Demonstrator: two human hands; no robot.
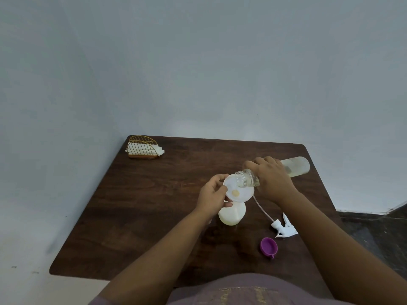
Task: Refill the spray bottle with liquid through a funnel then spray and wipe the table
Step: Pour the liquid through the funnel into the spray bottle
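R hand (pixel 272 180) grips the refill bottle (pixel 296 167), tipped w/ its mouth over the funnel (pixel 236 192); L hand (pixel 212 198) pinches the funnel rim atop the spray bottle (pixel 232 213) mid-table. Risk: tip too fast & liquid overtops the funnel, or it rocks & spills.
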